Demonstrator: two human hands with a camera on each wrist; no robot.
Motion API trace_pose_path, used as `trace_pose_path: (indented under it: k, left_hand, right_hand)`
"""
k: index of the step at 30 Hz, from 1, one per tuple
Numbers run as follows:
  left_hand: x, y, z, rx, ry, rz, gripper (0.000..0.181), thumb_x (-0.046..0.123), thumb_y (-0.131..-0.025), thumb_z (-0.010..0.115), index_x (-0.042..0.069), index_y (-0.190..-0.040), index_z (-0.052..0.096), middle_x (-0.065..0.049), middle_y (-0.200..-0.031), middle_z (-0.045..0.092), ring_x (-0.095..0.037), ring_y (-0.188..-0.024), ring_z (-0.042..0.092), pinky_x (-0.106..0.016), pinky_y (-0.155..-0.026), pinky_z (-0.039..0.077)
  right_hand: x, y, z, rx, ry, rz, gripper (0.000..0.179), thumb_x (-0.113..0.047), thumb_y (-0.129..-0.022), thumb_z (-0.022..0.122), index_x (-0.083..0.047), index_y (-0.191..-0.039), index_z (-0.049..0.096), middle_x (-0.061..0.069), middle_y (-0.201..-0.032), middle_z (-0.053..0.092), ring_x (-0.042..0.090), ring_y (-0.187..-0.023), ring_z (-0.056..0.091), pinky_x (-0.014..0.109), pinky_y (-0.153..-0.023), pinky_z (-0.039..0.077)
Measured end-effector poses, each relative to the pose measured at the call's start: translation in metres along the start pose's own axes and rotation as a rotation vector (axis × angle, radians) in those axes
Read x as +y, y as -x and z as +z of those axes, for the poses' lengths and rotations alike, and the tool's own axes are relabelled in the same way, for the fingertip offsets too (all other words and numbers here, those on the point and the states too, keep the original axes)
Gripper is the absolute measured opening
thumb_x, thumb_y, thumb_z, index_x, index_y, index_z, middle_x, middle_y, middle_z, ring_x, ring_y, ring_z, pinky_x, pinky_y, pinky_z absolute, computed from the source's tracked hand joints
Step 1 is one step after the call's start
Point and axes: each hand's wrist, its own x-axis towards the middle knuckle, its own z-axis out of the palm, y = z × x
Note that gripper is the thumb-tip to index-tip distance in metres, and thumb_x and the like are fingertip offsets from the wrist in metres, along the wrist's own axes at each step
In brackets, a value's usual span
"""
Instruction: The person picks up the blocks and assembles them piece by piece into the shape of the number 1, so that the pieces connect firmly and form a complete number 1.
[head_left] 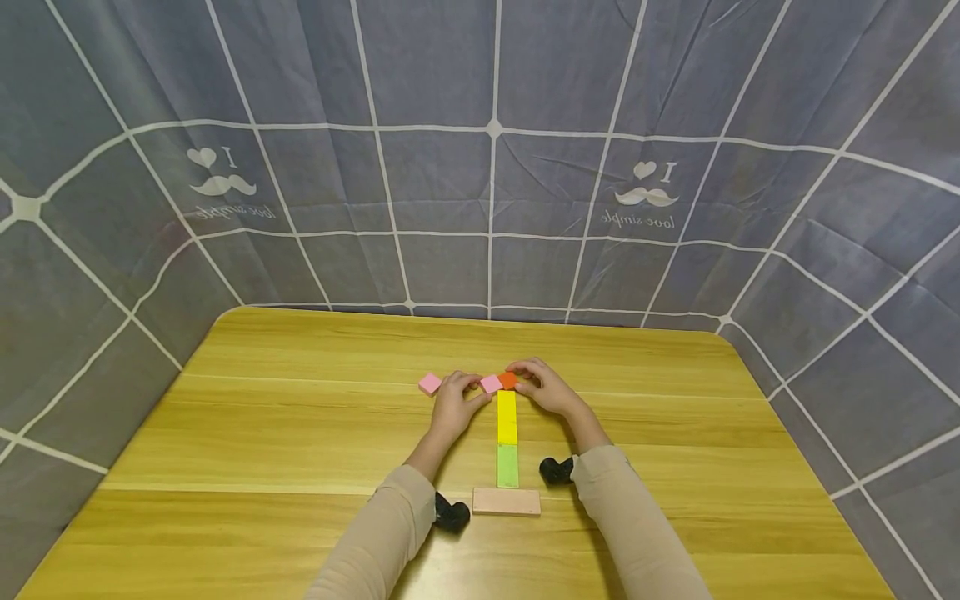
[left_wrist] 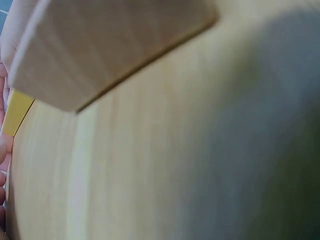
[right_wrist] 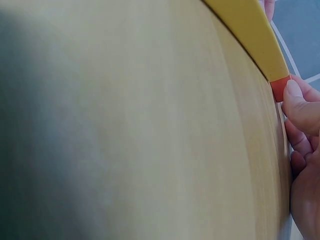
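In the head view, my left hand [head_left: 452, 407] holds a small pink block [head_left: 491, 384] between thumb and fingers. My right hand [head_left: 551, 390] pinches a small orange block [head_left: 508, 381], whose side meets the pink one. The right wrist view shows the right thumb [right_wrist: 300, 110] against the orange block [right_wrist: 281, 89], at the end of a yellow block [right_wrist: 252, 35]. That yellow block [head_left: 507, 417] lies lengthwise below the orange one, followed by a light green block [head_left: 507, 465]. A pale wooden plank [head_left: 506, 502] lies crosswise at the near end of this column.
Another pink block [head_left: 430, 383] lies left of the left hand. Black wrist devices [head_left: 452, 514] stick out beneath both sleeves, on either side of the column. A grey checked curtain [head_left: 435, 183] hangs behind the wooden table [head_left: 262, 467].
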Motion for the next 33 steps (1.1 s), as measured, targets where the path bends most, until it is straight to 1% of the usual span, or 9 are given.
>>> trace_pose_path:
  k: [4, 7, 14, 17, 19, 21, 24, 28, 33]
  left_hand:
    - [0.0, -0.001, 0.001, -0.001, 0.004, -0.006, 0.03, 0.017, -0.078, 0.073, 0.0, -0.101, 0.066, -0.008, -0.088, 0.058, -0.022, -0.084, 0.049, -0.034, -0.075, 0.042]
    - [0.0, -0.001, 0.001, 0.001, 0.003, -0.008, 0.03, 0.018, -0.077, 0.073, 0.0, -0.1, 0.067, -0.008, -0.087, 0.058, -0.022, -0.083, 0.049, -0.033, -0.074, 0.042]
    - [0.002, 0.001, 0.0, -0.002, 0.012, -0.027, 0.034, 0.02, -0.076, 0.074, -0.001, -0.101, 0.066, -0.008, -0.088, 0.057, -0.022, -0.083, 0.049, -0.033, -0.074, 0.042]
    - [0.001, 0.0, 0.001, 0.005, 0.055, -0.038, 0.037, 0.019, -0.075, 0.075, -0.003, -0.104, 0.065, -0.009, -0.089, 0.057, -0.023, -0.084, 0.049, -0.035, -0.077, 0.042]
    - [0.001, 0.0, 0.0, 0.013, 0.104, -0.035, 0.04, 0.017, -0.075, 0.075, -0.005, -0.106, 0.063, -0.011, -0.089, 0.057, -0.024, -0.085, 0.05, -0.036, -0.079, 0.043]
    - [0.001, 0.001, -0.001, 0.032, 0.165, -0.022, 0.042, 0.015, -0.074, 0.076, -0.006, -0.108, 0.062, -0.013, -0.09, 0.058, -0.026, -0.086, 0.051, -0.038, -0.08, 0.044]
    - [0.002, 0.002, -0.004, 0.074, 0.236, 0.009, 0.043, 0.012, -0.073, 0.077, -0.007, -0.108, 0.061, -0.016, -0.091, 0.059, -0.029, -0.085, 0.053, -0.04, -0.079, 0.046]
    - [0.003, 0.002, -0.01, 0.138, 0.299, 0.048, 0.04, 0.007, -0.073, 0.076, -0.008, -0.106, 0.061, -0.019, -0.089, 0.059, -0.031, -0.083, 0.053, -0.041, -0.075, 0.046]
    - [0.005, -0.001, -0.021, 0.185, 0.335, 0.042, 0.039, 0.006, -0.073, 0.075, -0.008, -0.107, 0.061, -0.022, -0.09, 0.058, -0.035, -0.084, 0.051, -0.044, -0.073, 0.042]
  right_hand:
    - [-0.017, 0.004, -0.006, -0.02, -0.011, 0.01, 0.027, 0.005, -0.087, 0.054, 0.01, -0.114, 0.053, 0.026, -0.111, 0.05, 0.039, -0.098, 0.046, 0.051, -0.091, 0.036]
    - [-0.021, 0.005, -0.007, -0.023, -0.016, 0.013, 0.028, 0.005, -0.087, 0.054, 0.01, -0.114, 0.053, 0.026, -0.112, 0.05, 0.039, -0.099, 0.046, 0.051, -0.091, 0.036]
    - [-0.02, 0.006, -0.008, -0.026, -0.032, 0.011, 0.028, 0.005, -0.087, 0.054, 0.01, -0.115, 0.053, 0.028, -0.113, 0.049, 0.041, -0.101, 0.046, 0.053, -0.093, 0.035]
    - [-0.018, 0.005, -0.007, -0.025, -0.032, 0.013, 0.028, 0.005, -0.087, 0.054, 0.01, -0.115, 0.053, 0.028, -0.113, 0.049, 0.041, -0.101, 0.046, 0.052, -0.092, 0.035]
    - [-0.008, 0.003, -0.004, -0.018, -0.036, 0.014, 0.028, 0.006, -0.087, 0.054, 0.01, -0.115, 0.053, 0.028, -0.113, 0.049, 0.041, -0.101, 0.046, 0.053, -0.092, 0.035]
    - [0.003, 0.0, 0.0, -0.008, -0.035, 0.012, 0.028, 0.005, -0.087, 0.055, 0.009, -0.115, 0.054, 0.026, -0.112, 0.05, 0.04, -0.1, 0.046, 0.053, -0.092, 0.035]
    - [0.02, -0.004, 0.004, 0.003, -0.025, 0.011, 0.028, 0.001, -0.087, 0.056, 0.005, -0.115, 0.055, 0.022, -0.112, 0.051, 0.037, -0.1, 0.047, 0.051, -0.092, 0.036]
    - [0.022, -0.004, 0.002, -0.006, -0.007, 0.012, 0.028, -0.006, -0.088, 0.057, 0.0, -0.116, 0.057, 0.016, -0.111, 0.052, 0.03, -0.099, 0.048, 0.046, -0.091, 0.038]
    - [0.022, -0.006, 0.0, -0.01, -0.018, -0.005, 0.027, -0.005, -0.088, 0.057, 0.0, -0.115, 0.057, 0.016, -0.111, 0.052, 0.03, -0.099, 0.048, 0.046, -0.091, 0.038]
